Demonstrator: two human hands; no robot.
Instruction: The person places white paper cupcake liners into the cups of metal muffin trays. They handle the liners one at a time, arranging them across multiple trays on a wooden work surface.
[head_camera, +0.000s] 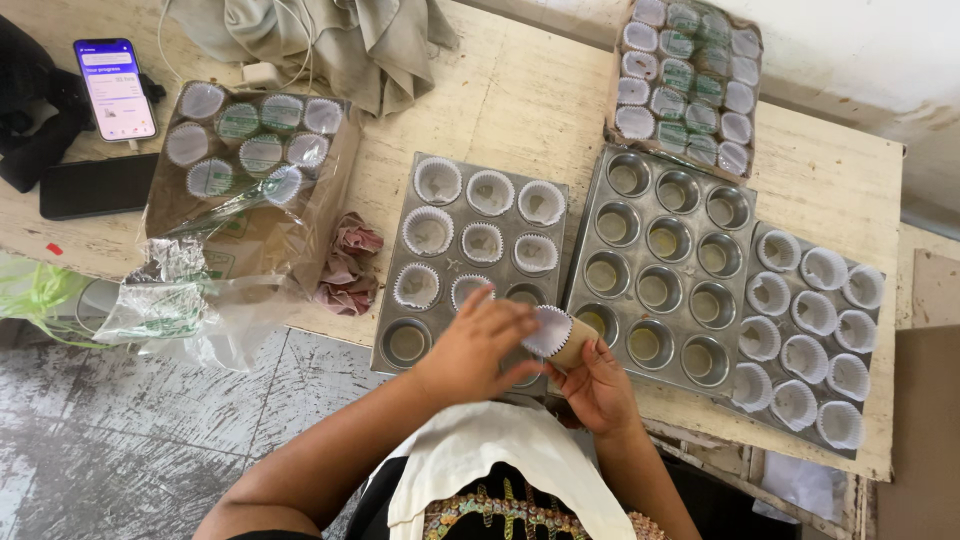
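Left hand (470, 345) covers muffin tray (440, 345); crumpled cloth (347, 265) lies beside it.

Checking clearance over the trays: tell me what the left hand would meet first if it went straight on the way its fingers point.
The left hand points right, at the white paper liner on the stack that the right hand holds. It already seems to touch it; depth is unclear.

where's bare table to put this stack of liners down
Bare tabletop lies between the grey cloth and the liner box. The front is crowded: three muffin trays sit edge to edge, with both hands working there.
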